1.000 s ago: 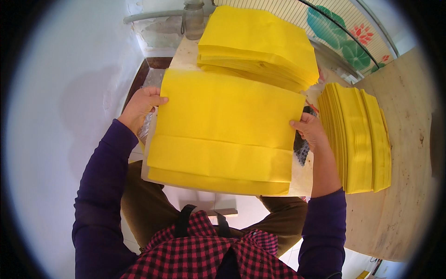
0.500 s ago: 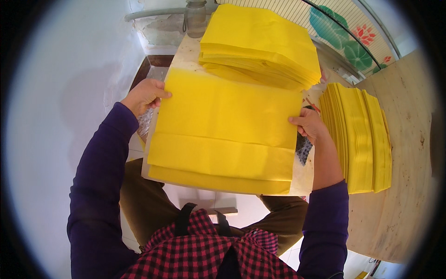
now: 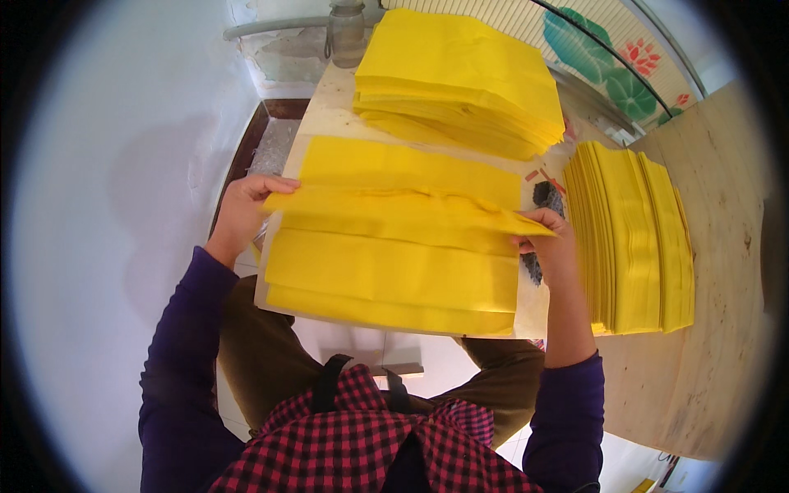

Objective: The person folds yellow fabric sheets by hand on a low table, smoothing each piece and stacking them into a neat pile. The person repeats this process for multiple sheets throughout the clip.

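A yellow sheet (image 3: 394,246) lies across a pale board (image 3: 532,312) in front of me, partly folded into long bands. My left hand (image 3: 242,209) grips the sheet's left end at the fold. My right hand (image 3: 549,242) pinches the right end of the same fold, lifted a little off the sheet. The far band of the sheet lies flat beyond the fold.
A thick stack of unfolded yellow sheets (image 3: 460,78) sits farther back on the table. A row of folded yellow sheets (image 3: 633,234) stands to the right on a wooden surface (image 3: 723,271). A white wall (image 3: 123,164) is on the left, a pipe (image 3: 279,25) at the back.
Both hands have drawn the sheet's far edge toward me, folding it over. The flat sheet now shows a raised fold across its middle.
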{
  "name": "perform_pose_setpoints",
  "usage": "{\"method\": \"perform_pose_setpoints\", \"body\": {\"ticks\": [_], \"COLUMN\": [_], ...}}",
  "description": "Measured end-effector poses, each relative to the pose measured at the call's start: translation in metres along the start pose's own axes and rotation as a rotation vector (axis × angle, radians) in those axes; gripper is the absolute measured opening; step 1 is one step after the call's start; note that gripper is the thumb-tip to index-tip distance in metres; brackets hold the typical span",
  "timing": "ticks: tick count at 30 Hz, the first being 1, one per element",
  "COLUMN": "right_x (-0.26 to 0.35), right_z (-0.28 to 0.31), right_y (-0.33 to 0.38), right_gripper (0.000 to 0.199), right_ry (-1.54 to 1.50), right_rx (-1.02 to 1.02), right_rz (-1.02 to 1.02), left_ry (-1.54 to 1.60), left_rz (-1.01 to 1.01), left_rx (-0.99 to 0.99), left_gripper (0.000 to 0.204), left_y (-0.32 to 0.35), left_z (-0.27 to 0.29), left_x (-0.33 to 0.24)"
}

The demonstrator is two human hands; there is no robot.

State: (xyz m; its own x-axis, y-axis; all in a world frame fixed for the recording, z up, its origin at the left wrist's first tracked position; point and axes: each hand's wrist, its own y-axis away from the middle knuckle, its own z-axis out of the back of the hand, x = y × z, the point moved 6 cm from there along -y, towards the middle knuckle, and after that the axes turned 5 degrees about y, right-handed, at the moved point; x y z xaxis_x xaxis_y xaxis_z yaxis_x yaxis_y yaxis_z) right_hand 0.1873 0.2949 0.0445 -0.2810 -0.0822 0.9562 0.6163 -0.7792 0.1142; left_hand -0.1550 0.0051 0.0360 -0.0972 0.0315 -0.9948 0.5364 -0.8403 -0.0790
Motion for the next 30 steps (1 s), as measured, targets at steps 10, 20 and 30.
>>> {"method": "perform_pose_setpoints", "body": {"ticks": [10,20,30], "right_x": [-0.044,-0.049,-0.054], "right_z": [-0.007,-0.007,-0.006], "right_y": [0.028,0.032,0.030], "right_gripper": [0.017,0.019,0.017], "right_ry": [-0.190,-0.069,-0.043], "right_rx": [-0.041,-0.033,-0.042], "right_rz": [0.250,0.377,0.374], "left_ry": [0.015,-0.045,-0.119], "left_rz": [-0.081,-0.158,-0.199], "left_rx": [-0.049,-0.049,-0.015], "left_gripper": [0.014,0.014,0.016], "left_y": [0.035,0.028,0.032], "left_z": [-0.001,0.000,0.000], "left_x": [0.026,0.029,0.028]}}
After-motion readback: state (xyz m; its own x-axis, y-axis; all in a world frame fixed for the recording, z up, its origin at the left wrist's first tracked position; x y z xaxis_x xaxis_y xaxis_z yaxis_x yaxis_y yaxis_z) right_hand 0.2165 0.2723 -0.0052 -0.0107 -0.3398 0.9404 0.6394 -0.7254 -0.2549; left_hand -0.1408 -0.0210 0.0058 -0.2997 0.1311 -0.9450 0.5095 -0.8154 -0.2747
